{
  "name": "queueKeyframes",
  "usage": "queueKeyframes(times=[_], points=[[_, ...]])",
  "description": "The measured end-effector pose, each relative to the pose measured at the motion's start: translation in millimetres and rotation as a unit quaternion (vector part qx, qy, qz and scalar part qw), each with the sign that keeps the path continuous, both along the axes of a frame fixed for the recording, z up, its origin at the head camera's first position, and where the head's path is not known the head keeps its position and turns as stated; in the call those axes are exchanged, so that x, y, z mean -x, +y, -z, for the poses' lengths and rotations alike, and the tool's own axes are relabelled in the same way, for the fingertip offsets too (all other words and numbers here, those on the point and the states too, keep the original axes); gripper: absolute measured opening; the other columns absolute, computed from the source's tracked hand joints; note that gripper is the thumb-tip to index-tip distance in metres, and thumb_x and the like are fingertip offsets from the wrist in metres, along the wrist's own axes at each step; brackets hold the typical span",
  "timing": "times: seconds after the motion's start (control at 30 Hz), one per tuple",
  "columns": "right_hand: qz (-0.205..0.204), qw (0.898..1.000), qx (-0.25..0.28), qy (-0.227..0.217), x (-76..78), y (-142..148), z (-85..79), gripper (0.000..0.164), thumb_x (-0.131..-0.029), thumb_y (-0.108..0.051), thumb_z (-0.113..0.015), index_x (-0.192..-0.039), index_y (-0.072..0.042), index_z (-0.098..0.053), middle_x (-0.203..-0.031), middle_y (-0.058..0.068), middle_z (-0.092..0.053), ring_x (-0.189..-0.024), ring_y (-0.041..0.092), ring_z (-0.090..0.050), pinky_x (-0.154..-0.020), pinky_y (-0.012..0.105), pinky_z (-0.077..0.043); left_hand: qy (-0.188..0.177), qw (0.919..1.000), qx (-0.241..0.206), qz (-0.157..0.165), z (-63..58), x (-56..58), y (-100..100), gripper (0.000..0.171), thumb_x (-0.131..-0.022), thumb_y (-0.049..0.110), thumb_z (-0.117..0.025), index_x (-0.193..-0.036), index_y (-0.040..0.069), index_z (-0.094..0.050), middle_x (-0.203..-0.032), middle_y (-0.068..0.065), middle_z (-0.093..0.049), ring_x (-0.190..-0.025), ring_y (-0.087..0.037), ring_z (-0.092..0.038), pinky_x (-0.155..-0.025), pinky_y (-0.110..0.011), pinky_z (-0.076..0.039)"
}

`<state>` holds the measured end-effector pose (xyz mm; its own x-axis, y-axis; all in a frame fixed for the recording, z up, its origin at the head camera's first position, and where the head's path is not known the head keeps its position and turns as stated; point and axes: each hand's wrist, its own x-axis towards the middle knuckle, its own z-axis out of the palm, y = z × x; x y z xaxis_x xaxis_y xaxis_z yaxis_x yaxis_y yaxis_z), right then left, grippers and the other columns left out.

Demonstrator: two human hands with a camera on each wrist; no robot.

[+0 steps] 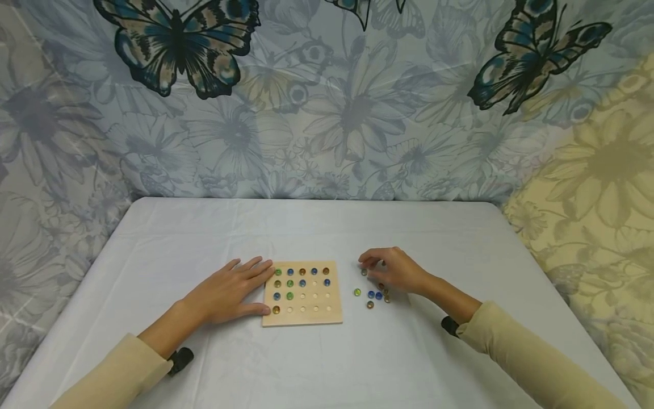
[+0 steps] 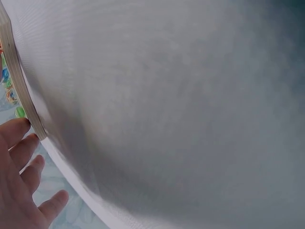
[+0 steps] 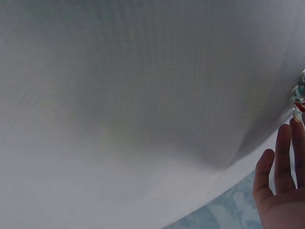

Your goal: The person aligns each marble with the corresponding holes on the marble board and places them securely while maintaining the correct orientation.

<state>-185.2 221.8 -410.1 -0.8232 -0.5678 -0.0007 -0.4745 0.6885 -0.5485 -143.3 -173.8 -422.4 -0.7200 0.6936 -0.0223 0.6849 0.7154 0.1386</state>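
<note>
A square wooden peg board (image 1: pixel 329 317) with rows of round hollows lies on the table. Glass marbles (image 1: pixel 302 272) in green, blue and amber fill its back row and several hollows toward its left side. My left hand (image 1: pixel 227 291) is spread at the board's left edge, fingertips at the back corner and thumb near the front one. Right of the board, my right hand (image 1: pixel 394 271) hovers low over loose marbles (image 1: pixel 378 295), fingers bent loosely downward. A greenish marble (image 1: pixel 364 272) sits right below its fingertips. In the right wrist view, marbles (image 3: pixel 299 98) show just beyond the fingers (image 3: pixel 283 162).
A white cloth (image 1: pixel 245 227) covers the table. Behind it hangs a flowered curtain (image 1: pixel 327 130) with butterflies. A green marble (image 1: pixel 357 292) and an amber marble (image 1: pixel 370 305) lie near the board's right edge. Dark wrist cameras (image 1: pixel 181 360) sit below both wrists.
</note>
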Motion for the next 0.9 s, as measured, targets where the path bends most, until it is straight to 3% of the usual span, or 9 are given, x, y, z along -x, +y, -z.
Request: queueKeyframes(times=[0.63, 0.9], points=[[0.008, 1.0, -0.014, 0.024, 0.7, -9.9, -1.4, 0.03, -0.085, 0.001, -0.076, -0.114, -0.003, -0.07, -0.098, -0.001, -0.073, -0.092, 0.015, -0.068, -0.084, 0.037, -0.056, 0.001, 1.0, 0.003, -0.003, 3.0, -1.0, -0.6, 0.084, -0.094, 0.067, -0.048, -0.155, 0.011, -0.037, -0.16, -0.007, -0.033, -0.146, -0.032, -0.032, -0.113, -0.061, -0.028], [-0.02, 0.999, 0.01, 0.023, -4.0, -22.5, -6.6, 0.028, -0.087, 0.0, -0.073, -0.115, -0.003, -0.07, -0.098, -0.003, -0.072, -0.091, 0.012, -0.067, -0.083, 0.039, -0.055, 0.002, 1.0, 0.007, -0.003, 2.9, -0.7, -1.0, 0.084, -0.094, 0.069, -0.047, -0.155, 0.011, -0.037, -0.16, -0.006, -0.034, -0.146, -0.031, -0.032, -0.113, -0.061, -0.028]])
